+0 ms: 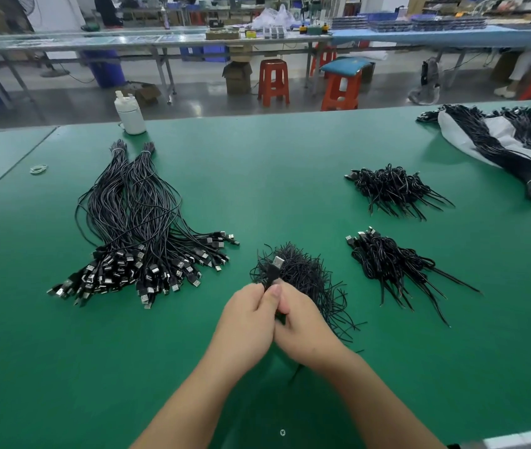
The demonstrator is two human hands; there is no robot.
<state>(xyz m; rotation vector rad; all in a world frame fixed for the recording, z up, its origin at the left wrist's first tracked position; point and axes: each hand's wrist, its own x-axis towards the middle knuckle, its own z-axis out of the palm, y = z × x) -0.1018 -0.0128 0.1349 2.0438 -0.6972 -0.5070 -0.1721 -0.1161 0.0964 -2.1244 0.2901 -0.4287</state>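
Both my hands meet over the green table (257,176) and hold one black USB cable (274,270). Its silver plug sticks up above my fingers. My left hand (248,319) grips the cable from the left, my right hand (303,325) pinches it with the thumb on top. Right behind my hands lies a pile of thin black twist ties (309,277). To the left two long bundles of USB cables (141,228) lie bound with bands at their far ends. Two heaps of coiled cables (390,189) (394,264) lie to the right.
A white bottle (129,113) stands at the table's far edge. Loose rubber bands (38,169) lie at the far left. More bundled cables on a white bag (510,144) fill the far right corner. Orange stools (273,81) and other workbenches stand beyond the table.
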